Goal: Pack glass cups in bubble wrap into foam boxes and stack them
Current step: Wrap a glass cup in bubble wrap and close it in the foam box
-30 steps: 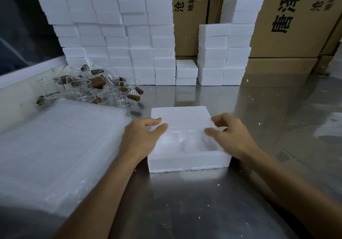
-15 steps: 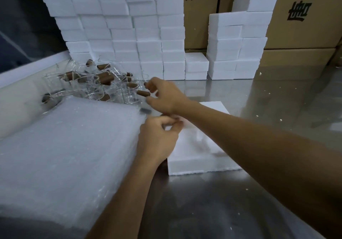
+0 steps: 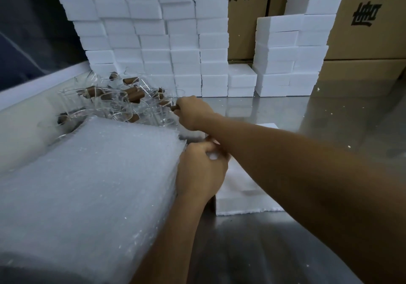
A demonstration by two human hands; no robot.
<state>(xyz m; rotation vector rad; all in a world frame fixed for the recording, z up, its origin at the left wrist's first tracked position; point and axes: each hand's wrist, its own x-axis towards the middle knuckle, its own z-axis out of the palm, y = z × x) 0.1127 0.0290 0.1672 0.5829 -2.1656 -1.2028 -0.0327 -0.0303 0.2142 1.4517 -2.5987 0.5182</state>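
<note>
A pile of clear glass cups [image 3: 114, 105] with brown wooden handles lies at the back left of the steel table. My right hand [image 3: 191, 111] reaches across to the pile's right edge and grips the brown handle of one glass cup [image 3: 163, 116]. A thick stack of bubble wrap sheets [image 3: 87, 184] fills the left foreground. My left hand [image 3: 200, 169] pinches the stack's right corner, a bit of wrap between its fingers. An open white foam box [image 3: 239, 193] lies on the table under my right forearm, mostly hidden.
A tall wall of stacked white foam boxes [image 3: 153, 31] stands at the back, with a lower stack [image 3: 290, 55] to its right. Brown cardboard cartons [image 3: 369, 31] rise behind them. The steel table [image 3: 329, 119] is bare at the right.
Both hands have left the foam box. My right hand went up and left to the cup pile and took hold of a cup handle. My left hand moved to the bubble wrap corner.
</note>
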